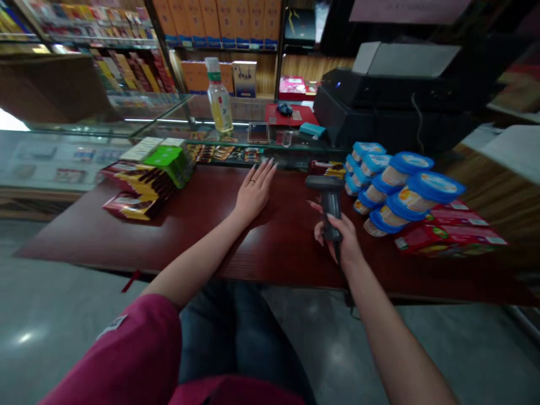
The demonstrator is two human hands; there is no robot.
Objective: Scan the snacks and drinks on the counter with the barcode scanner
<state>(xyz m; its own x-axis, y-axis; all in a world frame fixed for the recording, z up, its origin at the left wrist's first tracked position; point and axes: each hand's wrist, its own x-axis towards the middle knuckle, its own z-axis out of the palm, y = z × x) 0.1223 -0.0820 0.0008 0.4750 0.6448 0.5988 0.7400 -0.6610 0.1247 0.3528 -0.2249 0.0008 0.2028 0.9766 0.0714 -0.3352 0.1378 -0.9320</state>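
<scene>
My right hand [343, 239] is wrapped round the grip of a black barcode scanner [331, 205], its head pointing away from me over the counter. Flat on the dark red wooden counter [278, 242] rests my left hand [255, 191], fingers stretched forward and holding nothing. Right of the scanner stand stacked blue-lidded tubs [394, 197], with smaller blue-topped containers [365, 166] behind them. Red boxes [447, 236] lie beside the tubs. On the left, dark red and yellow boxes [137, 191] are piled next to a green pack [169, 162].
Behind the counter runs a glass display case with a drink bottle [220, 107], a phone [259, 133] and a light-blue packet [312, 130] on it. A black printer-like machine [379, 95] stands at back right. A cardboard box [50, 87] sits at far left.
</scene>
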